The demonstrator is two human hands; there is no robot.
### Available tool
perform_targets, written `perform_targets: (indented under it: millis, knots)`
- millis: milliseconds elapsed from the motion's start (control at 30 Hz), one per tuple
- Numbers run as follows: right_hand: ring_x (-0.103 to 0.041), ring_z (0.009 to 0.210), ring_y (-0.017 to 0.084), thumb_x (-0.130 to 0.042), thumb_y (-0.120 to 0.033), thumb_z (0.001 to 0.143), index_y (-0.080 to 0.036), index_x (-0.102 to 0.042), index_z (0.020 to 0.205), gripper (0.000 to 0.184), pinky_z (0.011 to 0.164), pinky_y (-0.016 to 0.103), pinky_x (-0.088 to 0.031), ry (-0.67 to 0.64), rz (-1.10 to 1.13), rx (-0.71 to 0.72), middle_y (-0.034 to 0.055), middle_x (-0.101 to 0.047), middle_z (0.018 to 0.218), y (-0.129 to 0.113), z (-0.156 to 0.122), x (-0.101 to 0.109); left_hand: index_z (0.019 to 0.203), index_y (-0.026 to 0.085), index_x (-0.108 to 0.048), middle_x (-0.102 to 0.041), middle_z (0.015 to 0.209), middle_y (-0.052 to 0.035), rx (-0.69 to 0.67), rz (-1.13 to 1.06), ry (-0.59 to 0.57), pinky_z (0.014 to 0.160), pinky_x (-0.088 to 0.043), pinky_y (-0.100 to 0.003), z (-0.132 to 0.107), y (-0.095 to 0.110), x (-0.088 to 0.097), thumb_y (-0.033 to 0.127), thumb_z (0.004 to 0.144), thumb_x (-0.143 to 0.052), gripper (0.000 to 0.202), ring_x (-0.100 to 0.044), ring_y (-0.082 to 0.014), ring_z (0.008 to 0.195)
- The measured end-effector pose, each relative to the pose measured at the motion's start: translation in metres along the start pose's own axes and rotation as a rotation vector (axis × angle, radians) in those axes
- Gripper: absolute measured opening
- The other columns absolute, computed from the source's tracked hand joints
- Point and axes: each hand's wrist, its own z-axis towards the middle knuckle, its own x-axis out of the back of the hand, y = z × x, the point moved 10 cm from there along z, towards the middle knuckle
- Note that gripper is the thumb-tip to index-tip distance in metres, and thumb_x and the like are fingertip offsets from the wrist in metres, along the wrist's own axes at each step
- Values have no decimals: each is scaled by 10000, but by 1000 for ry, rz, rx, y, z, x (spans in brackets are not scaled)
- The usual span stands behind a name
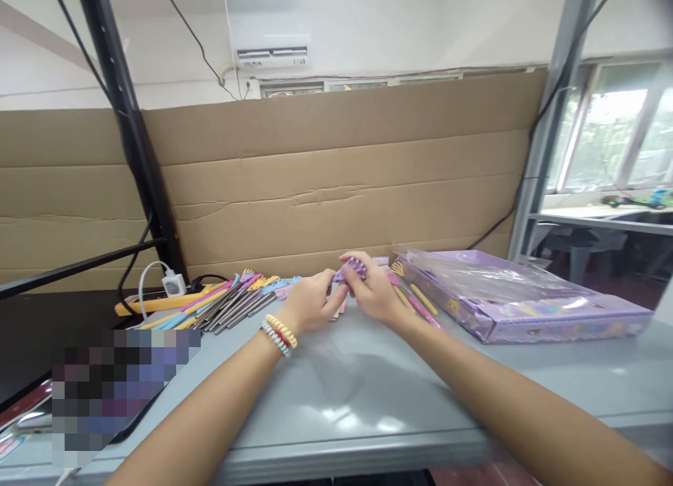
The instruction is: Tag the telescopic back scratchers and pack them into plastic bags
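On the grey desk (368,402), toward its far left corner, we see a yellow power strip (158,302) carrying a white plug. Just right of it is a fan of metal utensils with coloured handles (231,302).

Next comes the left hand (310,305), with beaded bracelets on its wrist. Its thumb and forefinger are closed on the left end of a small purple ridged piece (351,268). This piece is held just above the desk, near the middle of the far edge. Its long axis runs roughly left to right between the two hands.

The right hand (377,293) curls over the piece from above and pinches its right end. It covers more of the piece than the left does.

Further right, a flat lilac box under clear plastic wrap (526,311) lies along the right side.

We cannot make out what the purple piece is, because fingers hide its underside and right end. A blurred patch masks the near left corner.
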Motion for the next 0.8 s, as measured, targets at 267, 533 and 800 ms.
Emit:
perform_targets:
  millis: [267,533,800]
  knots:
    - [-429,352,65,-625,-460,677,-187,-483,656,308,340,183,-312,327,347,-303,-63,-508,471,51,44,6,928,211,-527,-634,716,-39,281,98,38,562,-331,-260,15,-45,-2,435,915,-193,403,-606,-191,692]
    - [-503,532,94,-691,-404,613,-137,-582,625,289,517,217,-412,39,373,-504,-21,-569,568,79,8,-46,1060,180,-501,-657,873,-92,345,88,-94,645,-376,-293,-5,-51,-26,399,903,-258,363,-617,-237,818]
    - [-510,482,120,-582,-407,771,-201,-443,641,281,511,265,-446,381,843,-592,-51,-485,461,78,5,-22,933,185,-513,-653,830,-97,344,8,-87,597,-360,-285,-3,-45,-37,381,917,-214,358,-609,-223,768]
